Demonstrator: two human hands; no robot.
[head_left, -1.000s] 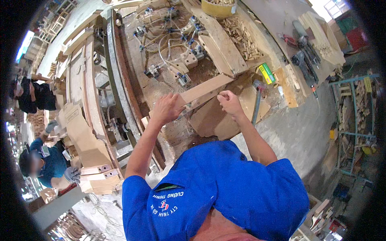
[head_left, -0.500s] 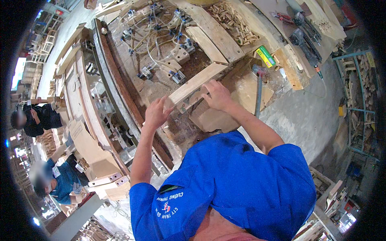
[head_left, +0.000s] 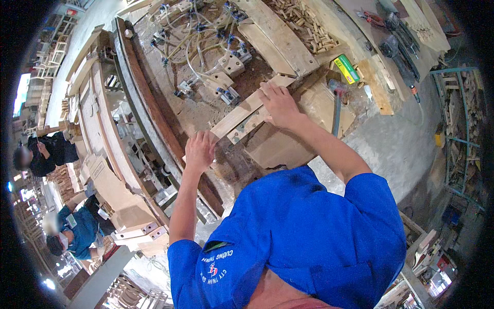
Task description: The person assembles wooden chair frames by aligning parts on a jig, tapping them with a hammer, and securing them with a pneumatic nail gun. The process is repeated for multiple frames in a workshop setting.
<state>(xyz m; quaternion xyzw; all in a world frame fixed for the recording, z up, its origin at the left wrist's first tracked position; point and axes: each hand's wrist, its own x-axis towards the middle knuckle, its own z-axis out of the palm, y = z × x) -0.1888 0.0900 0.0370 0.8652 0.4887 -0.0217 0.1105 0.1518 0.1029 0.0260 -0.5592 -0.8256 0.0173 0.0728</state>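
A pale wooden strip (head_left: pixel 237 116) lies slantwise in front of me on the worktable, rising toward the right. My left hand (head_left: pixel 199 152) is closed at its left end, with the fingers curled and the thumb partly hidden. Over the right part of the strip my right hand (head_left: pixel 280 107) bends its fingers across the top, thumb on the near side. Along the strip's near edge sits a wooden block (head_left: pixel 248 129) with small metal fittings. Just beyond, small metal clamps (head_left: pixel 227 95) with hoses stand on the table.
Clear hoses (head_left: pixel 198 44) tangle at the back. Wooden dowels (head_left: pixel 303 26) are heaped at the far right, near a green and yellow box (head_left: pixel 346 69). Power drills (head_left: pixel 399 49) lie farther right. A metal rail (head_left: pixel 139 87) runs along the left. Two other people are at the far left.
My right hand has moved up onto the top of the strip from its near edge. My left hand has dropped slightly toward the strip's left end. The view has shifted a little.
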